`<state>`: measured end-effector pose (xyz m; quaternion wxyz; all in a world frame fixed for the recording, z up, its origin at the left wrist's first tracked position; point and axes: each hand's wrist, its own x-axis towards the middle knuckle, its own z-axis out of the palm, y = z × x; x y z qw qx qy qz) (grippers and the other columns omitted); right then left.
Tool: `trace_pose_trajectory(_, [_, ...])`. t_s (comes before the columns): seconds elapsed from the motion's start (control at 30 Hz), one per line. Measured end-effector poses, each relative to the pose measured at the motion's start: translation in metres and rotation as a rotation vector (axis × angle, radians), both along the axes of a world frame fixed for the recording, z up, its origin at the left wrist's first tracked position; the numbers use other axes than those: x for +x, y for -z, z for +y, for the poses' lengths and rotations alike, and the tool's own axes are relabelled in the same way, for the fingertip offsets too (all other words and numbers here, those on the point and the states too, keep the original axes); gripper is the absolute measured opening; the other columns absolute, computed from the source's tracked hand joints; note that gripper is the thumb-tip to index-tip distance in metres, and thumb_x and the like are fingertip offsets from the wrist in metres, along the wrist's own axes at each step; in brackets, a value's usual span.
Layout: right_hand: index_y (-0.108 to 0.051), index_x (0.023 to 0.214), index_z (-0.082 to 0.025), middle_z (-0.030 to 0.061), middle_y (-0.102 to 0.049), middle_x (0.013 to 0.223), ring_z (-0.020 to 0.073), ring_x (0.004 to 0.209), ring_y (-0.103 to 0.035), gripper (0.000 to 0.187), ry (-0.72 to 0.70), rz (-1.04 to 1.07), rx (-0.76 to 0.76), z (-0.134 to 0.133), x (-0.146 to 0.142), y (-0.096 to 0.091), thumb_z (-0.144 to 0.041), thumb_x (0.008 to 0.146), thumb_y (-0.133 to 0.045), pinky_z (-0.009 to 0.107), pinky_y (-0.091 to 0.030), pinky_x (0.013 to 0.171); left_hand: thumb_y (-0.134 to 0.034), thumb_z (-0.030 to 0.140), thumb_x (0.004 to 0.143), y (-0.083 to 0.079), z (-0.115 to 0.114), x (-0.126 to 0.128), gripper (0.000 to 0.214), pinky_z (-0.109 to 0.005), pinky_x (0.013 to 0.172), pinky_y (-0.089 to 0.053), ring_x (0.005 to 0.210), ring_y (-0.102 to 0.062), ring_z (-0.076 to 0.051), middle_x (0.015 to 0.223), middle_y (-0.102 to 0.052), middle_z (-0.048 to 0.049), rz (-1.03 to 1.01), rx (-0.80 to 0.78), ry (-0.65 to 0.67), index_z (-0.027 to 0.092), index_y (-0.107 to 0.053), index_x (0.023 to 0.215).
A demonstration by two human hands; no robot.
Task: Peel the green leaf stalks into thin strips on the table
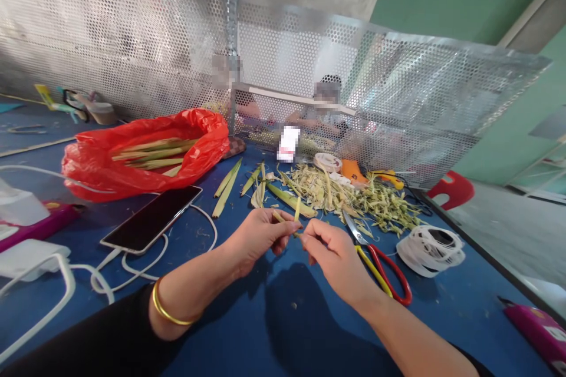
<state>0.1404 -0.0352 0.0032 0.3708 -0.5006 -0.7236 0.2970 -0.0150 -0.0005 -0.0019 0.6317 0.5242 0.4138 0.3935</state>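
Both my hands meet over the blue table (274, 330). My left hand (256, 235) is closed in a pinch on a short yellow-green leaf strip (283, 219). My right hand (333, 253) pinches the other end of the same strip, fingers curled. Red-handled scissors (380, 259) lie just right of my right hand. A heap of cut leaf scraps (354, 194) sits beyond the hands, with a few longer leaf pieces (227, 185) to its left.
A red plastic bag (132, 159) with leaf stalks lies at the left. A phone (150, 218) on a white cable rests beside it. A white coil of string (431, 250) sits at the right. A perforated metal screen (132, 53) rises behind, with people seated beyond it.
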Motion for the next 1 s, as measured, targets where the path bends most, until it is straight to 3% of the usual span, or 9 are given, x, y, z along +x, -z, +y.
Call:
trace_pose_trajectory(0.13, [-0.043,0.059,-0.02,-0.0042,-0.046,0.055,0.0112,0.055,-0.045,0.027,-0.027,0.027,-0.031,-0.001,0.001,-0.004,-0.023,0.086,-0.044,0.024,-0.035,0.056,-0.072,0.04,0.065,-0.001,0.002,-0.003,0.027,-0.021,0.044,-0.032,0.041,-0.039,-0.007,0.043,-0.048,0.0052,-0.005,-0.008,-0.025,0.015,-0.063,0.071])
trace_pose_trajectory(0.33, [-0.046,0.065,-0.02,-0.0014,-0.052,0.064,0.013,0.061,-0.047,0.022,0.04,-0.094,0.133,-0.003,-0.002,-0.001,-0.022,0.087,-0.043,0.024,-0.036,0.059,-0.057,0.054,0.075,-0.005,0.0,-0.005,0.04,-0.022,0.05,-0.037,0.047,-0.048,-0.009,0.055,-0.058,0.0008,-0.166,-0.181,0.07,0.016,-0.065,0.084])
trace_pose_trajectory(0.5, [-0.052,0.066,-0.02,0.0016,-0.058,0.067,0.0153,0.066,-0.05,0.022,0.048,-0.182,0.263,-0.003,0.0,-0.001,-0.024,0.087,-0.046,0.027,-0.038,0.065,-0.068,0.043,0.069,-0.008,-0.001,-0.004,0.03,-0.02,0.05,-0.035,0.049,-0.049,-0.008,0.057,-0.059,0.0,-0.002,-0.04,0.086,0.014,-0.067,0.079])
trace_pose_trajectory(0.6, [-0.054,0.068,-0.02,0.0005,-0.058,0.064,0.014,0.059,-0.051,0.023,0.11,-0.002,0.126,0.002,0.003,-0.002,-0.034,0.085,-0.05,0.026,-0.04,0.059,-0.069,0.04,0.067,-0.007,-0.002,-0.002,0.029,-0.021,0.047,-0.033,0.045,-0.045,-0.008,0.051,-0.055,0.0027,0.048,0.002,0.047,0.015,-0.067,0.082])
trace_pose_trajectory(0.77, [-0.057,0.077,-0.019,-0.0034,-0.056,0.06,0.0131,0.057,-0.053,0.018,0.089,0.412,-0.122,0.014,0.005,-0.002,-0.036,0.075,-0.062,0.026,-0.044,0.058,-0.065,0.044,0.07,-0.003,-0.007,0.002,0.031,-0.021,0.046,-0.03,0.043,-0.037,-0.008,0.045,-0.047,0.0043,0.113,-0.001,0.142,0.015,-0.07,0.076])
trace_pose_trajectory(0.87, [-0.055,0.067,-0.019,-0.0045,-0.053,0.056,0.0123,0.055,-0.052,0.017,0.108,0.461,-0.137,0.015,0.004,0.002,-0.032,0.074,-0.063,0.026,-0.043,0.058,-0.064,0.044,0.071,-0.002,-0.009,0.003,0.029,-0.022,0.045,-0.023,0.043,-0.031,-0.007,0.044,-0.041,0.0055,0.148,0.028,0.125,0.016,-0.071,0.074])
trace_pose_trajectory(1.0, [-0.052,0.063,-0.019,-0.005,-0.051,0.053,0.0117,0.053,-0.05,0.019,0.182,0.472,-0.048,0.014,0.004,0.007,-0.029,0.077,-0.06,0.025,-0.041,0.058,-0.068,0.038,0.067,-0.008,-0.011,0.004,0.022,-0.023,0.045,-0.017,0.044,-0.026,-0.007,0.044,-0.036,0.0072,0.174,0.025,0.105,0.016,-0.071,0.072])
